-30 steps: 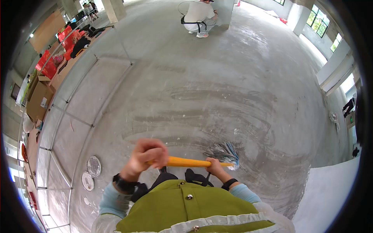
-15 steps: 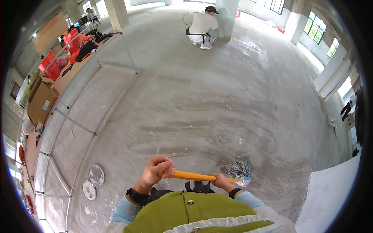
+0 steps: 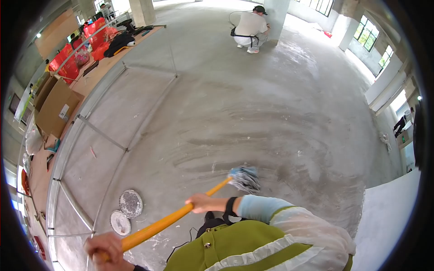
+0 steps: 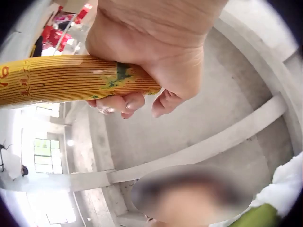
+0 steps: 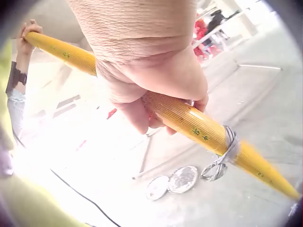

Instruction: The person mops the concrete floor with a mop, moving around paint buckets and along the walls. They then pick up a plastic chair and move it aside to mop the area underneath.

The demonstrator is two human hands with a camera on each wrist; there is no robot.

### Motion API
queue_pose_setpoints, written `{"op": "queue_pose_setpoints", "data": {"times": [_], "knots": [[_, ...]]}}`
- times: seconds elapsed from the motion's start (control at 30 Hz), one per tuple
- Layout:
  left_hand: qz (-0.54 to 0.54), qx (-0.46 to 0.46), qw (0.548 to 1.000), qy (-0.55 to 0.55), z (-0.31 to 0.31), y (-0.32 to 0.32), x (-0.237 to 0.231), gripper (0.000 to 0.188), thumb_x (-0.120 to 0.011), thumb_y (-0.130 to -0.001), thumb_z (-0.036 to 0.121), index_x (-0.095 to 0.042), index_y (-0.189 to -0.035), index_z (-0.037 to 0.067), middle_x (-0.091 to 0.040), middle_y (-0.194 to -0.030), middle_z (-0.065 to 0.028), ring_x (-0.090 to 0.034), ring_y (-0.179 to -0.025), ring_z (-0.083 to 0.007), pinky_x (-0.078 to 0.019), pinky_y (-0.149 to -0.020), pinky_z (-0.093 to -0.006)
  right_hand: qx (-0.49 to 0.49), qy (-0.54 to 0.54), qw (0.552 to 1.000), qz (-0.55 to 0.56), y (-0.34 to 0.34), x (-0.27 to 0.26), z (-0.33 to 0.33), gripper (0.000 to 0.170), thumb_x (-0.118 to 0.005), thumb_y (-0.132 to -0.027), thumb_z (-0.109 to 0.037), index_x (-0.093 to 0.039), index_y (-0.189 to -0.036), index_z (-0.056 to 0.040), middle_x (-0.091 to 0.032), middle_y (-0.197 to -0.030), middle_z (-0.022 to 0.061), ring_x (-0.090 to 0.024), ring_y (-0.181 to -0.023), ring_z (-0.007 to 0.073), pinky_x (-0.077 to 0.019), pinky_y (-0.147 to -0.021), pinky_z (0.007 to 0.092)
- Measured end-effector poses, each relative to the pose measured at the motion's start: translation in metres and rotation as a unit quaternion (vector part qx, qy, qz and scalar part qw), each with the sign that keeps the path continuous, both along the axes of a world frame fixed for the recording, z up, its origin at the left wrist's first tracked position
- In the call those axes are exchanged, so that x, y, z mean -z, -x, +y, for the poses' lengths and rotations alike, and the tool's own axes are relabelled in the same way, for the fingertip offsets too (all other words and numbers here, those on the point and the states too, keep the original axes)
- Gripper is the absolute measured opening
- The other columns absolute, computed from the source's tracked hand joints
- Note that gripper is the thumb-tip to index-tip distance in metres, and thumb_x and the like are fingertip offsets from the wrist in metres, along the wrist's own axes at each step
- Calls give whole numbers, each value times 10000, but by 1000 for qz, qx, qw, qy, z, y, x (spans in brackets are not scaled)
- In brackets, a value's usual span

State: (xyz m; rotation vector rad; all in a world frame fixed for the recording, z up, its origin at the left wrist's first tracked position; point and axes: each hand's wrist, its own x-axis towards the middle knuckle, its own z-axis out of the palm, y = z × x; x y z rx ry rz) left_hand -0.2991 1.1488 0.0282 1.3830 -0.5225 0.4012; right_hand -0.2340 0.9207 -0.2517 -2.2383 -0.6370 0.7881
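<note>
A mop's yellow ribbed handle [image 3: 156, 226] slants across the front of the body in the head view. Its blue-and-grey strand head [image 3: 245, 179] lies on the concrete floor, ahead and right of the handle. My left hand [image 3: 105, 249] grips the upper end, low at the left; in the left wrist view its fingers [image 4: 135, 100] curl under the handle. Farther down, my right hand [image 3: 204, 203] is wrapped round the shaft. A grey tie [image 5: 230, 146] is knotted round the handle below the right hand in the right wrist view.
Two round whitish discs [image 3: 131, 203] lie on the floor at left, beside a metal frame [image 3: 103, 132]. Beyond the frame are a cardboard box [image 3: 56, 108] and red bags [image 3: 65, 63]. A person [image 3: 250, 29] squats by a pillar ahead. A white panel [image 3: 384, 217] stands at right.
The mop head has swept left across the floor from the right. My left hand has dropped left and nearer the body, turning the handle from nearly crosswise to diagonal. Both hands keep their grip.
</note>
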Motion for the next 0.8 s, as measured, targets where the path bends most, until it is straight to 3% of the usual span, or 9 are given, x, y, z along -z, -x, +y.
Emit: {"op": "queue_pose_setpoints", "data": {"times": [0.03,0.07,0.17,0.3,0.53,0.6,0.7,0.73,0.8], "knots": [[-19,4,1000,4,16,8,-13,342,-422,-868,316,-458,-662,45,-311,-347,30,-306,-280,-90,-279,-347,-232,-29,-15,999,-1,-6,-12,33,244,-529,-614,-79,-596,-846,-108,-605,-811,139,-569,-828,340,-451,-664,444],[-72,22,997,-17,15,11,-38,351,-436,-867,307,-482,-696,4,-387,-410,-13,-387,-347,-131,-303,-392,-278,-56,-32,998,-2,-9,-20,63,216,-530,-626,-84,-592,-832,-104,-605,-803,134,-569,-824,340,-449,-659,446],[-124,24,990,-64,29,25,-56,297,-477,-849,273,-501,-819,-21,-389,-424,-16,-380,-350,-127,-285,-392,-271,-67,-150,986,-32,-14,-23,128,83,-539,-627,-80,-519,-708,-81,-567,-700,119,-556,-746,342,-407,-605,451],[-132,27,979,-153,8,26,-57,253,-517,-818,216,-500,-742,-24,-436,-446,-48,-424,-352,-157,-361,-370,-294,-71,-249,965,-49,-26,-2,165,83,-543,-630,-43,-504,-695,-74,-553,-678,120,-539,-691,341,-393,-571,430],[-113,69,980,-148,-9,27,-52,260,-543,-804,218,-500,-717,-23,-457,-460,-78,-467,-377,-187,-401,-389,-311,-50,-289,956,-23,-13,11,140,131,-556,-603,-1,-495,-708,-49,-545,-656,131,-534,-675,351,-395,-573,397],[-104,198,956,-192,-16,26,-62,241,-527,-818,204,-509,-731,-20,-470,-472,-83,-485,-392,-188,-409,-402,-310,-21,-290,957,-26,0,9,120,131,-564,-603,-11,-495,-709,-46,-545,-649,133,-533,-669,352,-394,-568,397],[-118,302,922,-213,-29,32,-79,214,-503,-830,178,-514,-745,-18,-482,-482,-68,-497,-405,-184,-412,-411,-310,-2,-293,956,-36,22,0,92,109,-582,-637,-40,-494,-699,-61,-542,-655,108,-516,-644,327,-392,-556,380],[-123,265,941,-169,-39,43,-80,236,-486,-838,178,-502,-698,-12,-493,-485,-47,-504,-412,-177,-410,-416,-308,12,-288,956,-61,31,-3,83,109,-584,-634,-49,-497,-698,-65,-547,-660,109,-525,-657,331,-393,-560,388],[-131,287,933,-173,-50,55,-86,234,-482,-842,185,-498,-716,-12,-498,-486,-45,-510,-416,-177,-411,-422,-305,31,-283,955,-87,52,-9,60,110,-585,-630,-57,-499,-697,-68,-551,-665,109,-533,-670,334,-394,-564,396]]}}
